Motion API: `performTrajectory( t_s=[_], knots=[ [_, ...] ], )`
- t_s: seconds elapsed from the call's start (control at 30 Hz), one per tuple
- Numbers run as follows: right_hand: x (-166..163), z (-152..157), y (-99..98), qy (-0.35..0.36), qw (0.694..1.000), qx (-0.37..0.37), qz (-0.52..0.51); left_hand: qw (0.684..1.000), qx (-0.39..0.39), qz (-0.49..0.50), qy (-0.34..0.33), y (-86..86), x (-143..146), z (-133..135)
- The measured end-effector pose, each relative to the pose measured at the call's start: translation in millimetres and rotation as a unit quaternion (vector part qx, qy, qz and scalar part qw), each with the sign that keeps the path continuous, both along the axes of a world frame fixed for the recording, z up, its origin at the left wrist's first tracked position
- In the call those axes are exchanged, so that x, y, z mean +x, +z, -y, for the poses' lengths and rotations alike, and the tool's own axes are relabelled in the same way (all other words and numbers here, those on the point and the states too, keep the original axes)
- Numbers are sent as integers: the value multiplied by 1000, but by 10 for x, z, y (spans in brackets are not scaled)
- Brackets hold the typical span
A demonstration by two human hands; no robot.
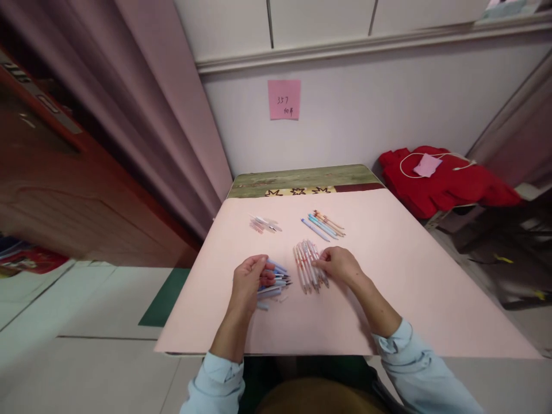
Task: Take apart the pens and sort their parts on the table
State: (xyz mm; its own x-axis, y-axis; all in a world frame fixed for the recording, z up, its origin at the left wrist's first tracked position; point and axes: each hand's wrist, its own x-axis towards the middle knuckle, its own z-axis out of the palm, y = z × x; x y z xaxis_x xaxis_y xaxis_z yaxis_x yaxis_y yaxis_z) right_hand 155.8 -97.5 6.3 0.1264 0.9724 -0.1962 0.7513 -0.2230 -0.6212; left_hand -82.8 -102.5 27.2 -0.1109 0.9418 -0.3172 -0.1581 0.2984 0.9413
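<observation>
Two piles toward table's (409, 276) near edge: left hand (249, 282) clasps blue pens (276, 282); right hand (340, 265) touches white pens (307, 265), grip unclear, axes near-to-far.

clothes: long shirt, light blue | left sleeve (215, 384): light blue, soft and creased, cuff sits partway up the arm | right sleeve (425, 374): same light blue, cuff folded back with a seam line | left hand (248, 283): bare, forearm shows past the cuff | right hand (340, 265): bare too
</observation>
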Motion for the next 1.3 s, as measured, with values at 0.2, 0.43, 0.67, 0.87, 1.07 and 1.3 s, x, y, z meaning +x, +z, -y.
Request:
performTrajectory(
  t_s=[0.2,0.43,0.67,0.87,1.07,1.3],
  knots=[
    [87,21,-14,1,1000,-8,-15,1000,18,8,3,105,4,108],
    [50,41,190,-35,980,34,-192,999,17,14,-30,183,214,92],
    [-212,152,476,81,832,-76,-544,977,42,135,-157,264,550,54],
    [-416,194,384,81,740,-171,-646,975,49,195,-97,300,467,31],
    [-602,162,449,56,654,-246,-714,969,47,233,-67,393,408,-23],
    [-714,38,495,57,730,-137,-667,977,65,201,-8,463,416,-152]
  ],
)
